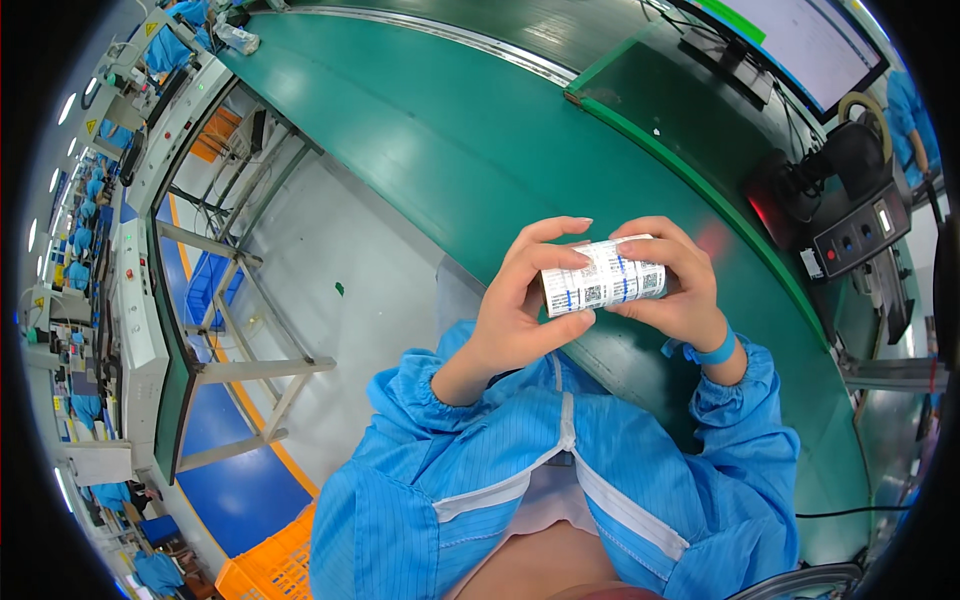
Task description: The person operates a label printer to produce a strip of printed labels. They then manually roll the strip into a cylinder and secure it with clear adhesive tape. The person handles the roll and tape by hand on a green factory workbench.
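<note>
Between my two hands is a roll of white printed labels (605,280), with small square codes and blue marks on its outside. It lies nearly level above the green bench (450,150). My left hand (520,300) grips its left end, thumb below and fingers over the top. At the other end my right hand (685,285) closes round it in the same way. A blue band (715,350) circles my right wrist. The roll's far side is hidden.
A black scanner (800,190) glowing red stands at the right, beside a control box (855,235) and below a monitor (800,45). A raised green edge (700,190) runs along the bench. An orange crate (270,560) sits at lower left; people work at stations far left.
</note>
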A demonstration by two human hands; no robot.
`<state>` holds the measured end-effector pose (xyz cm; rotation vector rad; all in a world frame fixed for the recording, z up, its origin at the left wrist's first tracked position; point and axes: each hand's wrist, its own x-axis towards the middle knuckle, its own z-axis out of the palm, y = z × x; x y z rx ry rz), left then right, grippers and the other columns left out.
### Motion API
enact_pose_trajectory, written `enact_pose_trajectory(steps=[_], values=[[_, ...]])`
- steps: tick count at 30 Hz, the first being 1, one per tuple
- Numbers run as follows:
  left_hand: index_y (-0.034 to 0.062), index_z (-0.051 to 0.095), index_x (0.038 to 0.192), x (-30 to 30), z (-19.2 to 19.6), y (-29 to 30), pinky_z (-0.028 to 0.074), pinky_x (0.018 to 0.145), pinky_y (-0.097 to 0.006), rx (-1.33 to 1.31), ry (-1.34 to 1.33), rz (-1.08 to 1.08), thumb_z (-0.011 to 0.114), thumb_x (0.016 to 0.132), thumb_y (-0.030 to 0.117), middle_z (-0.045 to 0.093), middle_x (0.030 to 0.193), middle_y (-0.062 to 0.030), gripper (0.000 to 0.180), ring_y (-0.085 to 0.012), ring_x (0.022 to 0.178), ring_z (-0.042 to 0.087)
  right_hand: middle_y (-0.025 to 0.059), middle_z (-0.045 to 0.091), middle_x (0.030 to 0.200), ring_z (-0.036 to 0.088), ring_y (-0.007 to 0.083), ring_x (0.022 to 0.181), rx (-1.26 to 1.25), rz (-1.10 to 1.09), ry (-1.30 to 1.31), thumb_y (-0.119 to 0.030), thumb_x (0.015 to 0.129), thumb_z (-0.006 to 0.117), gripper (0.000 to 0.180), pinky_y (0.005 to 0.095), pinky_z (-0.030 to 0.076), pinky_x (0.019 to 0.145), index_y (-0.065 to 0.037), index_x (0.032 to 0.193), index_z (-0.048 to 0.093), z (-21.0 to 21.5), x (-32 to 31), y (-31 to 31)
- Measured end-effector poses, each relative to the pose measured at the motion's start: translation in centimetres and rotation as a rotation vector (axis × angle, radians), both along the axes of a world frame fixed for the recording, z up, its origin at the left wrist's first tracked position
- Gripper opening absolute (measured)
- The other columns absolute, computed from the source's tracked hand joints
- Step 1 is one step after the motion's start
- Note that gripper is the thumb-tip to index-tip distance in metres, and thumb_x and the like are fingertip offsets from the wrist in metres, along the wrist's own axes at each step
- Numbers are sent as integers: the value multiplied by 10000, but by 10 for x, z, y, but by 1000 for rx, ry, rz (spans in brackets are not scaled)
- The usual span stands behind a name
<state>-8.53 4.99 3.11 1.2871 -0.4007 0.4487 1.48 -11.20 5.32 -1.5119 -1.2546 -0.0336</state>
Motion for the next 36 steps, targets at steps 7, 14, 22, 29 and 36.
enact_pose_trajectory(steps=[7,14,22,29,36], values=[[43,524,1031,0,-8,4,442,847,-326,71,-18,47,668,670,-33,442,1189,-172,397,-232,1060,492,111,555,1009,585,228,860,20,-7,-56,-35,550,773,483,306,492,690,-89,996,595,-1,0,0],[55,564,988,2,-8,4,466,810,-330,211,-83,181,693,644,-23,490,1162,-176,375,-261,1028,532,110,536,1037,541,251,934,-20,7,13,-68,568,777,578,331,455,779,-65,1092,534,0,0,2],[62,547,975,4,-14,7,483,797,-356,451,-216,264,700,642,-38,470,1156,-230,380,-291,1033,525,110,505,1083,536,233,921,-20,60,-35,-101,585,778,505,328,461,766,-63,1047,576,-5,8,-1],[63,544,972,4,-12,5,489,783,-356,483,-266,276,699,640,-40,471,1156,-232,381,-293,1022,531,113,507,1078,540,226,914,16,72,-27,-91,582,776,448,331,471,758,-69,997,607,-7,8,-2],[59,542,966,4,-12,6,494,773,-345,490,-240,294,696,642,-43,471,1155,-234,373,-287,1017,535,118,489,1104,535,238,920,-19,80,-114,-116,598,765,484,326,479,753,-109,1056,608,-9,9,-2]])
